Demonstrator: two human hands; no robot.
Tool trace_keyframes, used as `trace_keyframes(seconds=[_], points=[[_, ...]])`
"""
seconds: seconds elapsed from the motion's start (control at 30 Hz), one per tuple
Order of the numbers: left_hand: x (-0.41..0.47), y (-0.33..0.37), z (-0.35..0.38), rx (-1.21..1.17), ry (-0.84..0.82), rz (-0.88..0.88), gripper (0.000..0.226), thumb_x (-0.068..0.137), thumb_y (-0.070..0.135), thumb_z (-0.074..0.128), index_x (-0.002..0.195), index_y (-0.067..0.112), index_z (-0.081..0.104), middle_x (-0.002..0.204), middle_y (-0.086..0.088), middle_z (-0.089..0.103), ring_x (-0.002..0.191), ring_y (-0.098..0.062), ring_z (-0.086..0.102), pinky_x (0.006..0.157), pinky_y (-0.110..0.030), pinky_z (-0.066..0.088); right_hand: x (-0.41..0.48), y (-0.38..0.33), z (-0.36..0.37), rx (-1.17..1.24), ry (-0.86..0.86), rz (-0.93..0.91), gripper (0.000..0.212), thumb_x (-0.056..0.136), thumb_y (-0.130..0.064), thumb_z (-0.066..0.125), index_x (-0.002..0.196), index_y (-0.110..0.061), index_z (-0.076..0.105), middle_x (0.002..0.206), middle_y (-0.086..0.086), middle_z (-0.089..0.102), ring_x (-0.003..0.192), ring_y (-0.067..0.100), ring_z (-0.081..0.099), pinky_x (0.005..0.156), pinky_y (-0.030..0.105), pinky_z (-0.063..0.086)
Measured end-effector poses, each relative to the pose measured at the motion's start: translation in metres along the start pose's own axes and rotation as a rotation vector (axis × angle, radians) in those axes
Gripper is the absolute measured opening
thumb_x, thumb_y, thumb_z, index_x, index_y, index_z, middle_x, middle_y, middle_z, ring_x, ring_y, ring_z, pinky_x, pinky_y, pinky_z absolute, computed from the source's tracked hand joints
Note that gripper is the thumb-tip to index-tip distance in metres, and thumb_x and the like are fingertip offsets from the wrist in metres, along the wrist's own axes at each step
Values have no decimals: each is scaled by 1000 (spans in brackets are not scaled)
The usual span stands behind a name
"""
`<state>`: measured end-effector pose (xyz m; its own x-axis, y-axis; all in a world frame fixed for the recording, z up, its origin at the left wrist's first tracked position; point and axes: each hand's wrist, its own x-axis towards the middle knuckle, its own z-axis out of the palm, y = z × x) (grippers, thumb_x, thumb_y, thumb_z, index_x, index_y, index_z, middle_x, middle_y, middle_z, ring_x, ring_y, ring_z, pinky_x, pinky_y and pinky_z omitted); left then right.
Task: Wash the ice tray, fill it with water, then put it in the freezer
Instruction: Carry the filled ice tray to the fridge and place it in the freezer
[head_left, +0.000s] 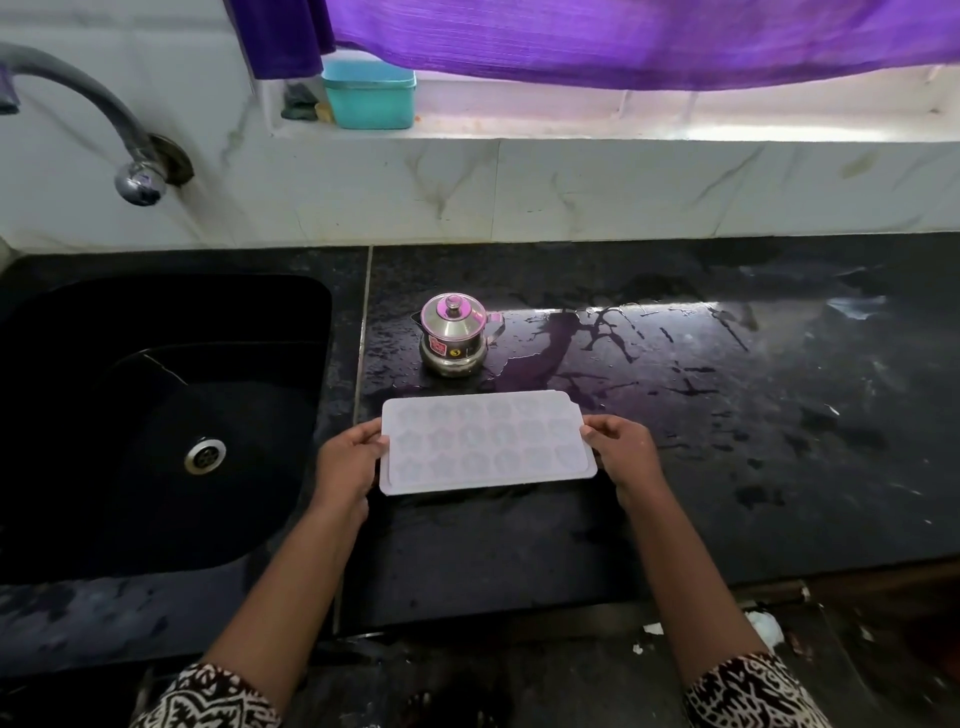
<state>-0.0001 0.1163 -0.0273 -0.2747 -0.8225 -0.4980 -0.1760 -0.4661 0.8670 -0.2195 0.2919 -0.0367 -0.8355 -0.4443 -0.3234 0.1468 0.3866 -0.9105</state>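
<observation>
Both left hand (349, 460) and right hand (621, 449) seemingly pinch the ice tray (485, 441).

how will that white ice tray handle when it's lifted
Probably light and fairly stiff: the ice tray is thin plastic, flat between the left hand and right hand. Possibly slippery, since the countertop around it looks wet.

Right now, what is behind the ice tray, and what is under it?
Behind the ice tray stands a small lidded steel pot on the wet black counter. The tray covers the counter beneath it, so what lies under it cannot be seen.
</observation>
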Motion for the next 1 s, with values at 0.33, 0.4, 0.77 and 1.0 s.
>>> trace_keyframes(seconds=[0.33,0.4,0.77,1.0], points=[[-7,7,4,-100,20,26,31,93,-8,48,120,0,60,109,-18,66,89,-28,65,79,-37,53,-8,-8,-5,64,27,-10,14,88,-5,61,101,-3,68,93,9,70,82,22,66,76,36,56],[-11,10,4,-121,5,27,31,93,-8,47,120,0,60,106,-16,66,86,-26,65,74,-35,54,-14,-12,-9,52,47,-9,14,89,-7,61,100,-6,69,93,6,70,83,21,67,75,36,56],[-27,25,4,-123,-172,10,32,94,-7,46,122,1,59,112,-17,65,85,-25,66,66,-33,54,-67,-22,-31,103,181,-17,8,90,-5,59,95,-8,64,85,1,66,71,9,60,62,23,52],[-44,30,-1,-30,-352,12,29,94,-8,44,118,0,59,105,-14,65,77,-19,65,53,-25,54,-121,-2,-38,179,365,17,10,88,-5,61,97,-4,67,90,9,68,78,19,62,67,29,52]])
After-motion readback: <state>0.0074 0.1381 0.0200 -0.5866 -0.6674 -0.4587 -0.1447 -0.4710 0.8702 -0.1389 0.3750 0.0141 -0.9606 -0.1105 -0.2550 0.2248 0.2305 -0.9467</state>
